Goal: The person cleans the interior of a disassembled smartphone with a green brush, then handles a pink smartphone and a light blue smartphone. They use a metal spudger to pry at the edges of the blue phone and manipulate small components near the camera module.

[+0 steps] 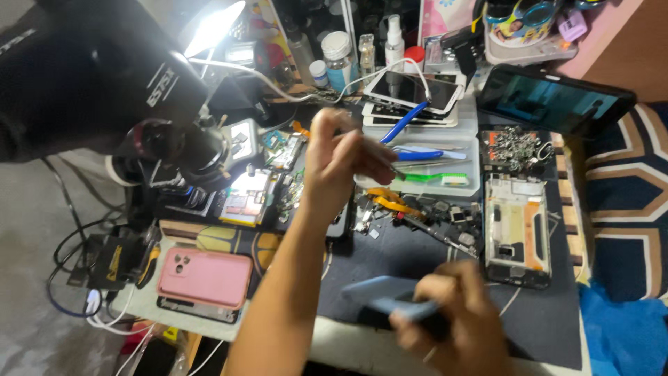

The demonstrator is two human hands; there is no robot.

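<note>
**Crowded bench, one bare patch of mat**

The dark mat shows open surface only at its near right corner, below the opened phone frame. Loose parts litter the middle. The microscope overhangs the left side above a lit circuit board; a pink phone fills the near left. A white tray of tools and stacked phones block the back. The left hand, raised, and the right hand, blurred, possibly gripping a blue-grey case, occupy the centre
</note>
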